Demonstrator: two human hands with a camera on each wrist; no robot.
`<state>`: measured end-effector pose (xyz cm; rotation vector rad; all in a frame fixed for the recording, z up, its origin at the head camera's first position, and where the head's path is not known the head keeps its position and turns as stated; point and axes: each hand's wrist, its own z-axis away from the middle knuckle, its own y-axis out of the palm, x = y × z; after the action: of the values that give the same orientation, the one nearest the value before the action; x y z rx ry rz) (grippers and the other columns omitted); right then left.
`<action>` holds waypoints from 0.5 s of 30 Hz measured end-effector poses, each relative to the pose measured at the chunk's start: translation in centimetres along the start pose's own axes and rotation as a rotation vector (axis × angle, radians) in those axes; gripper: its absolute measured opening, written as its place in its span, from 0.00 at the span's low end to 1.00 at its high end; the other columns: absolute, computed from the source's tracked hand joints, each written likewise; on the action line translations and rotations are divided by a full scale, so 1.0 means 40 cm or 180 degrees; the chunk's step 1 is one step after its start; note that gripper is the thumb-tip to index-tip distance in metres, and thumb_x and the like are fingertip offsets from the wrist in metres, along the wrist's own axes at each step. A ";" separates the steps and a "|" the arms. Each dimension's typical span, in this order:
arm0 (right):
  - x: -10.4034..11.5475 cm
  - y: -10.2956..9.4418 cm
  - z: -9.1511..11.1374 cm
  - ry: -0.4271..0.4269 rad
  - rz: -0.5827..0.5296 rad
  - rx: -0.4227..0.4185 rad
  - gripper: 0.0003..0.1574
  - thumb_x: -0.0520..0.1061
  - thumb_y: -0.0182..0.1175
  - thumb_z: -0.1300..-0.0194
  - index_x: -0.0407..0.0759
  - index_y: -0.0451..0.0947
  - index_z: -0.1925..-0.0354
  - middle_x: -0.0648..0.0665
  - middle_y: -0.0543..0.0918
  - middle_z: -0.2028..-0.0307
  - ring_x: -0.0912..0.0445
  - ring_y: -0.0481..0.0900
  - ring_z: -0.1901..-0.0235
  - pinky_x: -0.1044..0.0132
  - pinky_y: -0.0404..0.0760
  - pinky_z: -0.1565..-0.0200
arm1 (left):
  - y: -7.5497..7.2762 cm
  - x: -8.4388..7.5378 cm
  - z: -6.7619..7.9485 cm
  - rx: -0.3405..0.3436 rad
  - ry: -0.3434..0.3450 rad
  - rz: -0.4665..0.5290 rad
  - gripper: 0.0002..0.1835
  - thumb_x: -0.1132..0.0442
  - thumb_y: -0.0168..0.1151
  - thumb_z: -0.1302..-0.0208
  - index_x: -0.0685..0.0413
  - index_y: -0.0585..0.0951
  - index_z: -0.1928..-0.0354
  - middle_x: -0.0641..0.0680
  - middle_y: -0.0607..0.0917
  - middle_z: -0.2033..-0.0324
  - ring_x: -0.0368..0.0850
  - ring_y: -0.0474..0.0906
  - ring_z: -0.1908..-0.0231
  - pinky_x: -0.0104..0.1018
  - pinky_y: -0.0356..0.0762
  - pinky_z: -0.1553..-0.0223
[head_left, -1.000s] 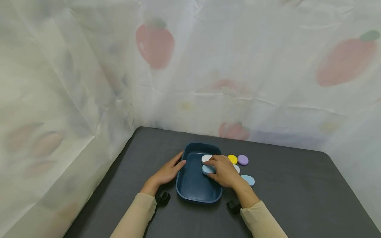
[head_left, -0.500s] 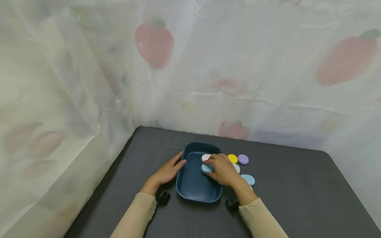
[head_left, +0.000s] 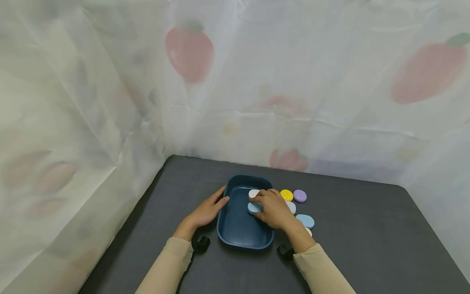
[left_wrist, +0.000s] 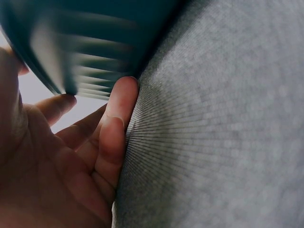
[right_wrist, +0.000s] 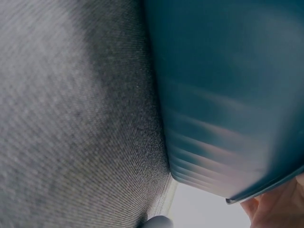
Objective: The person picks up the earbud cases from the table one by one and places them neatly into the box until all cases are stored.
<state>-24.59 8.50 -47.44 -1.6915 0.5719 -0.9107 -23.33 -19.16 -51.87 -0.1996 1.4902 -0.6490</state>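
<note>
A dark blue tray (head_left: 245,237) lies on the table in the head view. My left hand (head_left: 205,211) rests against its left side, thumb at the rim and fingers along the outer wall; in the left wrist view fingertips (left_wrist: 124,97) touch near the tray's base. Inside the tray, my right hand (head_left: 276,210) pinches a light blue oval piece (head_left: 254,208) between thumb and fingers. Just beyond it sits a white rounded piece (head_left: 253,193), partly covered by those fingers. The tray's outer wall (right_wrist: 213,109) hides the pinched piece in the right wrist view.
Right of the tray lie a yellow round piece (head_left: 287,195), a purple round piece (head_left: 300,196), a white piece (head_left: 291,207) and another light blue oval (head_left: 305,221). A pale piece (head_left: 309,231) shows partly behind the right wrist. Printed curtains (head_left: 235,134) border the grey table (head_left: 367,237).
My right hand has shifted slightly left with the light blue oval. The pale piece behind the right wrist has come into sight. My left hand stays at the tray's side.
</note>
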 end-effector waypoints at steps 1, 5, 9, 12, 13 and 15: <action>0.000 0.000 0.000 0.0003 -0.0017 -0.0005 0.28 0.50 0.77 0.39 0.51 0.86 0.40 0.48 0.85 0.47 0.48 0.79 0.42 0.45 0.66 0.30 | 0.000 0.001 0.000 -0.0001 0.0001 0.0001 0.38 0.29 0.45 0.24 0.23 0.51 0.18 0.45 0.55 0.18 0.54 0.50 0.18 0.64 0.51 0.22; 0.000 0.002 -0.001 0.0006 -0.0026 0.0001 0.28 0.50 0.78 0.40 0.52 0.86 0.41 0.48 0.85 0.47 0.48 0.78 0.41 0.45 0.65 0.29 | 0.000 0.002 0.000 -0.0003 0.0005 0.0003 0.38 0.28 0.45 0.24 0.23 0.51 0.18 0.45 0.55 0.18 0.54 0.50 0.18 0.64 0.51 0.22; 0.000 0.003 -0.003 0.0018 -0.0022 0.0017 0.29 0.50 0.78 0.40 0.53 0.86 0.40 0.48 0.85 0.46 0.48 0.78 0.40 0.45 0.65 0.28 | 0.000 0.000 0.002 -0.0003 0.0001 -0.0006 0.38 0.28 0.44 0.24 0.23 0.50 0.18 0.45 0.55 0.18 0.55 0.50 0.18 0.65 0.52 0.22; 0.002 0.003 -0.003 0.0022 -0.0049 0.0009 0.30 0.49 0.78 0.41 0.52 0.85 0.40 0.48 0.85 0.46 0.47 0.78 0.40 0.45 0.65 0.29 | 0.000 -0.001 0.003 -0.0005 0.0013 -0.0010 0.38 0.28 0.44 0.24 0.24 0.50 0.18 0.46 0.55 0.18 0.56 0.51 0.19 0.65 0.52 0.23; 0.002 0.003 -0.004 0.0021 -0.0058 0.0005 0.30 0.49 0.78 0.41 0.52 0.85 0.40 0.48 0.85 0.46 0.47 0.78 0.40 0.45 0.65 0.29 | 0.000 0.000 0.004 -0.0011 0.0026 -0.0014 0.38 0.28 0.44 0.24 0.24 0.50 0.18 0.47 0.55 0.18 0.57 0.51 0.19 0.66 0.52 0.23; 0.004 0.002 -0.004 0.0015 -0.0075 0.0001 0.31 0.49 0.79 0.41 0.52 0.85 0.40 0.48 0.85 0.46 0.47 0.78 0.40 0.45 0.65 0.29 | 0.000 0.000 0.004 -0.0018 0.0023 -0.0022 0.38 0.28 0.44 0.24 0.24 0.50 0.18 0.47 0.55 0.18 0.57 0.51 0.19 0.66 0.53 0.23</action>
<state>-24.63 8.26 -47.46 -1.6994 0.5559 -0.9317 -23.16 -19.20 -51.84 -0.2072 1.4991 -0.6517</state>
